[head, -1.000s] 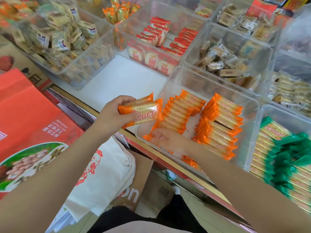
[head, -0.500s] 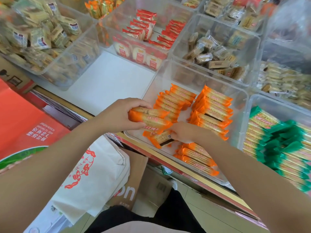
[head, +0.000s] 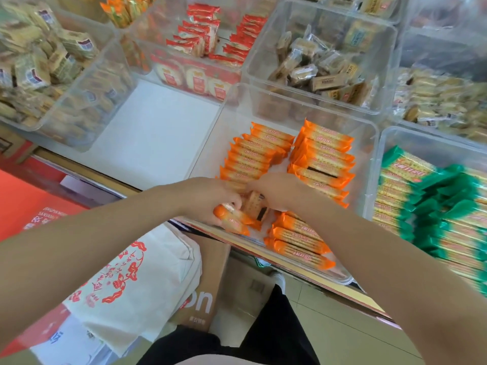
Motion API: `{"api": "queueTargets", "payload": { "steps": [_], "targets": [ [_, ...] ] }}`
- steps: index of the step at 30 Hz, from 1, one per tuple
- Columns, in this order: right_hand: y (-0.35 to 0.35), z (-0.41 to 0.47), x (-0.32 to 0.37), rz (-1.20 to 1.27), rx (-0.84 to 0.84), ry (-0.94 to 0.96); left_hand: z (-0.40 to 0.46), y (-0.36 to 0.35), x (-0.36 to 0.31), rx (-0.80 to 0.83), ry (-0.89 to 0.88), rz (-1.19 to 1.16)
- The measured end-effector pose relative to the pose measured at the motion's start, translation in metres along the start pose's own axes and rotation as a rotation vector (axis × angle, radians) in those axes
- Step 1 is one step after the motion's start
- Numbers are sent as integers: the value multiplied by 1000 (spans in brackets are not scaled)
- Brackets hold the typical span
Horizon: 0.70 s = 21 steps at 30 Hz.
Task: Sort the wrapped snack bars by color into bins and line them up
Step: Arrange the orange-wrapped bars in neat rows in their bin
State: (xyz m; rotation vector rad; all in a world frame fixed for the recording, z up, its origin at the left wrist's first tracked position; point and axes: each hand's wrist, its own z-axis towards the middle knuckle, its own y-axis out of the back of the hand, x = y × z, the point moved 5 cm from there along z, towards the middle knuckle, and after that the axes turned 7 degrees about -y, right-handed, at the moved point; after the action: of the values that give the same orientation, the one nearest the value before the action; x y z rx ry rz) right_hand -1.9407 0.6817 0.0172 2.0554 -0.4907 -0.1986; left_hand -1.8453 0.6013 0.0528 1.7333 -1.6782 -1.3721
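Looking down from the head camera, I see black trousers [head: 266,335] nearest me, then a white cloth bag with red print [head: 131,280] and a brown cardboard box [head: 208,283] on the floor under the shelf edge. Above them my two forearms reach in and meet at the near left corner of the clear bin [head: 366,164] of orange snack bars. My left hand [head: 208,200] has its fingers curled around two orange-wrapped bars [head: 233,219] that lie angled over the bin's front edge. My right hand [head: 276,191] sits just beside it, fingers bent down onto a bar [head: 254,204] standing tilted between the hands; I cannot tell whether it pinches that bar or only touches it. Right of the hands, a short row of orange bars [head: 297,242] lies flat along the front of the bin. Behind the hands two neat rows of orange bars [head: 322,159] run toward the back wall. The next bin to the right holds green-wrapped bars [head: 411,196] in rows, blurred at the edge. To the left of the orange bin is a bare white shelf surface [head: 155,133]. Farther back stand clear bins with red-wrapped snacks [head: 208,38], brown and cream wrapped pieces [head: 316,72], and pale yellow packets [head: 39,61] at far left
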Motion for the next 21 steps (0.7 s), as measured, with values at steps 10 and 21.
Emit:
{"api": "queueTargets", "payload": {
  "steps": [10,21],
  "targets": [
    [35,-37,-32,321,-194,-84,30,-12,11,44,150,397],
    [11,-70,-39,1717,226,-384,11,12,12,-110,273,104]
  ]
}}
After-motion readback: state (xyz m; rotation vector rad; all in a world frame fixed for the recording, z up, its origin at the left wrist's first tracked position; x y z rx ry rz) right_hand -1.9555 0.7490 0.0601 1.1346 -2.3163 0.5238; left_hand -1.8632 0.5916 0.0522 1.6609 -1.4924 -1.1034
